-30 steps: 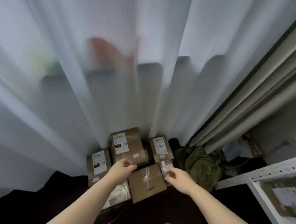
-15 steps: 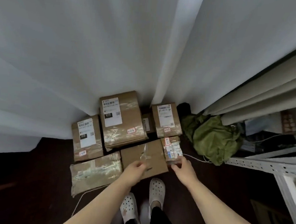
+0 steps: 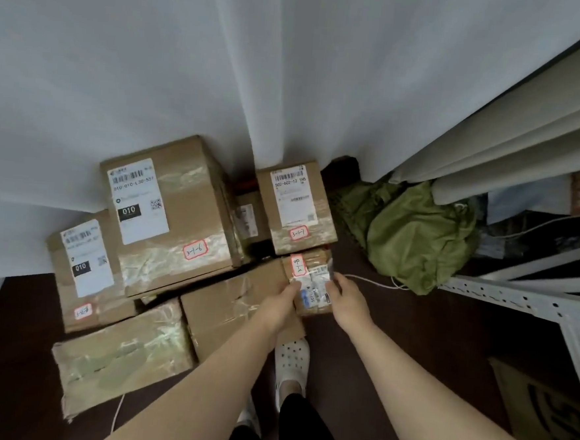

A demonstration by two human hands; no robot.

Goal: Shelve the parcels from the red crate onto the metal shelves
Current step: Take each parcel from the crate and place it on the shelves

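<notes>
Several brown cardboard parcels stand on the dark floor against a white curtain. The tallest parcel (image 3: 172, 208) carries a white label and a red-framed tag. A medium parcel (image 3: 295, 204) stands to its right. Below that sits a small parcel (image 3: 312, 276) with a red-framed tag, and both my hands hold it: my left hand (image 3: 277, 306) grips its left side, my right hand (image 3: 346, 301) pinches its right edge. A flat parcel (image 3: 231, 305) lies under my left wrist. A corner of the white metal shelf (image 3: 530, 302) shows at right. No red crate is visible.
A crumpled green bag (image 3: 414, 235) lies right of the parcels with a white cable (image 3: 370, 280) beside it. Two more parcels, a labelled box (image 3: 86, 267) and a taped flat one (image 3: 121, 355), lie at left. My white shoes (image 3: 292, 361) stand just before the pile. A cardboard piece (image 3: 550, 410) lies at lower right.
The view dropped and closed in on the pile. My left hand moved right from the flat parcel onto the small parcel, so both hands now hold it.
</notes>
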